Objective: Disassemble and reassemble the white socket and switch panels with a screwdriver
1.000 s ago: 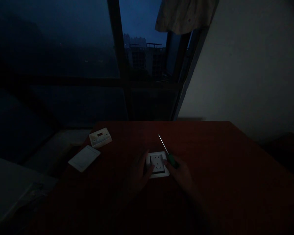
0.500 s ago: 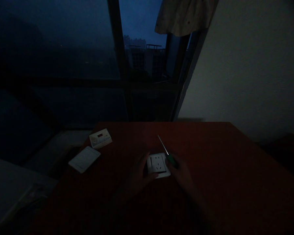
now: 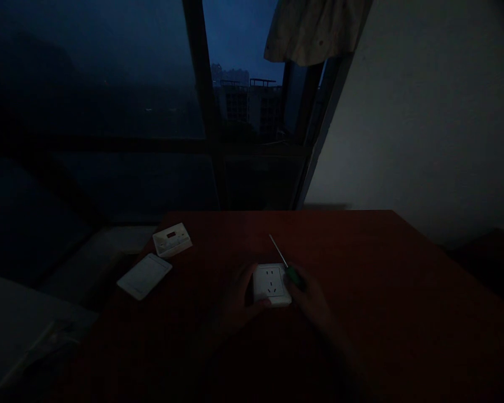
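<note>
The socket [image 3: 272,283] on the counter [image 3: 361,252] is probably light, stiff and smooth, best held by its edges, where fingers of the left hand [image 3: 240,298] grip it, while the right hand [image 3: 309,295] grips the screwdriver [image 3: 293,274]

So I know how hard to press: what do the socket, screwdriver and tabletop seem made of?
Socket: probably hard plastic, smooth white with crisp slots. Screwdriver shaft: likely metal, from its pale sheen; green handle: perhaps plastic, too dim to tell. Tabletop: reddish-brown wood or laminate, even-coloured, finish unclear.
</note>
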The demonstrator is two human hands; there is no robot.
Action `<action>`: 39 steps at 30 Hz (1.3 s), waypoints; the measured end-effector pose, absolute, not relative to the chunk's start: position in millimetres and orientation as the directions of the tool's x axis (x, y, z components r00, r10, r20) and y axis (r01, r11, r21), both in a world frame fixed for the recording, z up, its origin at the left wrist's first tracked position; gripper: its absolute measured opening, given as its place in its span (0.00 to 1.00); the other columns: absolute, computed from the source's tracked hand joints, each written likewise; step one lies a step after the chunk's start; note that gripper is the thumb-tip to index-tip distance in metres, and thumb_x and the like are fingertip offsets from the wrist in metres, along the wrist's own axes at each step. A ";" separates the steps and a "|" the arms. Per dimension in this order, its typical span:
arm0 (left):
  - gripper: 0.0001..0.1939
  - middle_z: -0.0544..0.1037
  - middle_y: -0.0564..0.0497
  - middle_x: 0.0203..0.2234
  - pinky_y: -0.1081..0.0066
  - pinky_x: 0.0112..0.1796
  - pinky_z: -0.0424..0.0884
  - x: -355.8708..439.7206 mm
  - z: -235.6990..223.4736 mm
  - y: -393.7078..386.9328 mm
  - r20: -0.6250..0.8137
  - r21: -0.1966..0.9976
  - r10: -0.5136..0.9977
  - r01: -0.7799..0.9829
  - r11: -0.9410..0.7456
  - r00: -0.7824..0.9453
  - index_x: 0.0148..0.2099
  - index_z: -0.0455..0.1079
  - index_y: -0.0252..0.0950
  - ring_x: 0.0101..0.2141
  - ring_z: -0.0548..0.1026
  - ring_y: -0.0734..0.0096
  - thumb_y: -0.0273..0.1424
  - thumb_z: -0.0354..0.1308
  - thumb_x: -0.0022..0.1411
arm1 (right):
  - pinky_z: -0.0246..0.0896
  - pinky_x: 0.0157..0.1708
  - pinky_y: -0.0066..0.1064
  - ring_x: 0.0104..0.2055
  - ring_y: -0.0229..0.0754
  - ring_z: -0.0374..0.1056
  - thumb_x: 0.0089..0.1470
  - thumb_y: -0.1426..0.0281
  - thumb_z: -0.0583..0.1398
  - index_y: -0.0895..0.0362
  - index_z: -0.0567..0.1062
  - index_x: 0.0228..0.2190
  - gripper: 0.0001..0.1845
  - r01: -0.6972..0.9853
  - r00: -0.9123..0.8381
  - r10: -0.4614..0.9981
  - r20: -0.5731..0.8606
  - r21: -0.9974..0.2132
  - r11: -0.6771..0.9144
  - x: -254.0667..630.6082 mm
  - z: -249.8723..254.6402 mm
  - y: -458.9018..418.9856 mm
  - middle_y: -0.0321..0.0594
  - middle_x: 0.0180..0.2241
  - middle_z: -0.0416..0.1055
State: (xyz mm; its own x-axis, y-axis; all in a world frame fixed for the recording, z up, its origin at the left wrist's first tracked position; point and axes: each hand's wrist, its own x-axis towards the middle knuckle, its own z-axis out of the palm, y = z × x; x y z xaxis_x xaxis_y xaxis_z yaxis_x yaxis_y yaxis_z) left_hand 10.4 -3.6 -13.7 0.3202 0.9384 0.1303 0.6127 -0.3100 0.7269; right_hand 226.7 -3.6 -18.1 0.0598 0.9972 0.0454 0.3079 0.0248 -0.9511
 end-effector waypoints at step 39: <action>0.39 0.56 0.39 0.63 0.49 0.57 0.56 30.0 -8.4 7.5 0.084 0.648 0.942 0.701 -0.298 0.324 0.67 0.47 0.40 0.61 0.56 0.49 0.41 0.60 0.58 | 0.66 0.30 0.34 0.31 0.47 0.72 0.55 0.52 0.53 0.59 0.77 0.38 0.25 0.455 0.237 0.964 0.125 -0.891 0.004 235.1 -9.9 -4.8 0.44 0.32 0.78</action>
